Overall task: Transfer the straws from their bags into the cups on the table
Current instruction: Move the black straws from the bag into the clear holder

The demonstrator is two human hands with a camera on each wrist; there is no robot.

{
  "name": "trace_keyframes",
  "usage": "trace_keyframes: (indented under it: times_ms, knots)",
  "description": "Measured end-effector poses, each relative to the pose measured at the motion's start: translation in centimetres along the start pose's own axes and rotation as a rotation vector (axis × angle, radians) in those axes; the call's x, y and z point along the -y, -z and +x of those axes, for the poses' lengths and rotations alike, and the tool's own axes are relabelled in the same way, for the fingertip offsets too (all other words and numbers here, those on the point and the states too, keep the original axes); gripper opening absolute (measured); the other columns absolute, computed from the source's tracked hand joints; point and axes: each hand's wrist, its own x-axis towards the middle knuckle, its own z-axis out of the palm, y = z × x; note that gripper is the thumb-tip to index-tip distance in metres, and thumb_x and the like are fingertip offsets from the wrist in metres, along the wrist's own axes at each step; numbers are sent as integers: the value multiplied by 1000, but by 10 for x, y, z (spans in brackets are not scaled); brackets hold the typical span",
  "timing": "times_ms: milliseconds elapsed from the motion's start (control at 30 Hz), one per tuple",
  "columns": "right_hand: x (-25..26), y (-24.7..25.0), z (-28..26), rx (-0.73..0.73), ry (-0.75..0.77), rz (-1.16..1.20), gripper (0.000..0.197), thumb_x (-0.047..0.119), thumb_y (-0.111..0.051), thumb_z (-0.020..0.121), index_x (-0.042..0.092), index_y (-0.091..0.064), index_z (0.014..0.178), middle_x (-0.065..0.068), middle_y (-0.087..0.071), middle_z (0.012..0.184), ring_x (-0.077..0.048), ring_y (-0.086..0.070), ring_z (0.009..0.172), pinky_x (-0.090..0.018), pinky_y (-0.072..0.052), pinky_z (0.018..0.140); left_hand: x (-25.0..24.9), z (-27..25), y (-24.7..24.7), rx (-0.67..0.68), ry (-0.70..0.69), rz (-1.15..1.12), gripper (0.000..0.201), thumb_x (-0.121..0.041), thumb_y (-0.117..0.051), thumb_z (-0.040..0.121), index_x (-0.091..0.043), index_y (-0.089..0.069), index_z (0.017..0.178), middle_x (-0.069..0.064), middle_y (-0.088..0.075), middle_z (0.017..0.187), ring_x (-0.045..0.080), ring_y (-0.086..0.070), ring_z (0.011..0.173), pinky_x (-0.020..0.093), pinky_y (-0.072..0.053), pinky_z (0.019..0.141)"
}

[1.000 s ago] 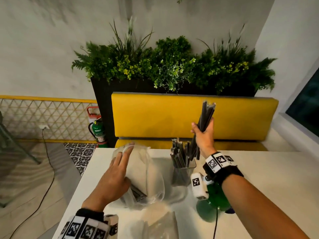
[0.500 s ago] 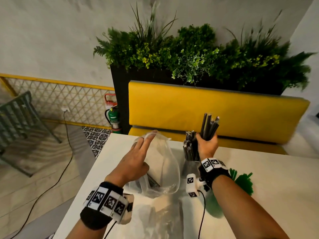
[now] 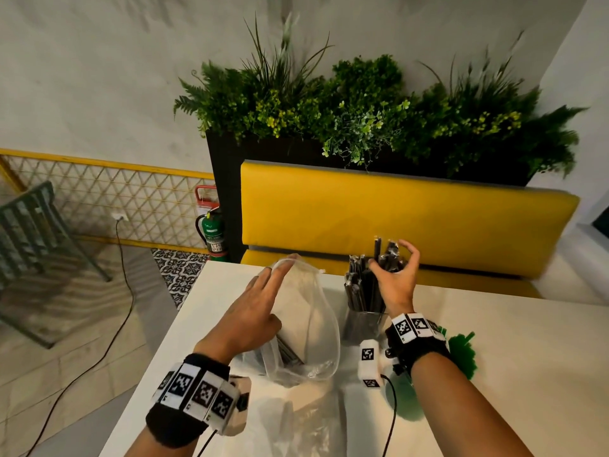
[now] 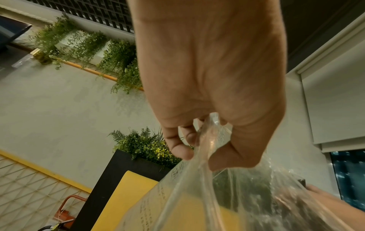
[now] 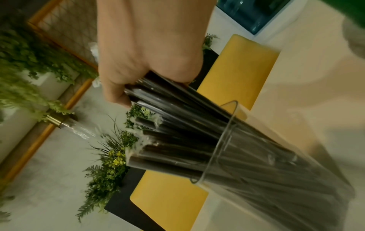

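One clear glass cup [image 3: 362,324] stands on the white bench [image 3: 510,357], packed with black wrapped straws [image 3: 361,285], just beside one clear plastic bag [image 3: 309,324] that holds a few more. A second ago the right hand [image 3: 393,282] held its bundle high above the cup; that bundle now stands in the cup, with the grip loosely curled round the straw tops. The left wrist view alone shows the left hand [image 4: 213,87] pinching the bag's rim between thumb and fingers.
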Motion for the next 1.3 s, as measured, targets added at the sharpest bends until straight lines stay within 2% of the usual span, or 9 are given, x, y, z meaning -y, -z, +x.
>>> trace_keyframes:
  times_ms: [67,167,367,567,700,900,967,1067,1300]
  knots:
    - [-5,3,-2,9,-29,-41,67,-8,-74,74,16,-44,129,13,-56,113,16,-58,94,-8,-50,80,1,1,-1,8,-2,-4,110,4,-60,65,-38,-6,151,-10,-30,146,21,-41,119,38,-47,97]
    - [-17,5,-12,-18,-133,-85,73,0,-78,72,21,-46,133,-5,-62,125,-20,-59,116,-48,-49,98,-1,1,-2,17,0,-11,108,4,-60,65,-37,-7,151,-10,-31,144,20,-41,120,38,-46,99]
    - [21,5,-3,85,207,-148,74,2,-75,76,24,-42,138,13,-62,105,5,-56,98,-6,-46,81,-3,1,1,15,21,5,109,3,-60,67,-40,-4,150,-10,-34,137,19,-42,113,38,-46,95]
    - [-8,10,1,197,341,-609,26,9,-53,93,28,-67,103,2,-62,108,-24,-54,105,-45,-47,90,-3,4,0,14,31,14,110,2,-63,67,-41,-3,150,-8,-35,137,18,-43,109,42,-49,91]
    - [-32,17,-15,207,162,-995,46,52,-29,94,29,-67,109,-6,-49,124,-29,-37,119,-45,-30,99,-4,4,0,15,36,8,112,2,-63,67,-44,-2,148,-9,-36,134,18,-44,106,43,-49,88]
    - [26,2,-31,55,458,-583,41,40,-31,94,19,-65,104,-4,-53,115,-22,-47,108,-43,-42,92,-6,11,1,53,40,-11,112,1,-61,66,-43,0,149,-6,-36,133,20,-43,112,45,-47,95]
    - [58,-7,-50,304,537,-335,25,23,-37,90,16,-60,84,0,-59,89,-17,-56,82,-38,-49,72,-8,11,2,90,28,-16,112,0,-59,65,-43,0,150,-6,-36,134,20,-42,112,44,-46,98]
    - [83,-30,-88,820,257,-274,27,8,-38,85,17,-58,70,-1,-61,68,-16,-60,63,-34,-53,63,-12,8,5,129,41,-28,110,-1,-56,65,-45,-1,150,-6,-37,126,19,-42,107,41,-45,97]
    - [7,-115,-104,1122,-53,-1019,39,22,-43,98,2,-48,130,-21,-51,133,-35,-49,123,-42,-37,104,-24,-8,-2,114,73,-4,112,9,-64,74,-48,-2,149,-12,-36,119,11,-42,100,31,-49,87]
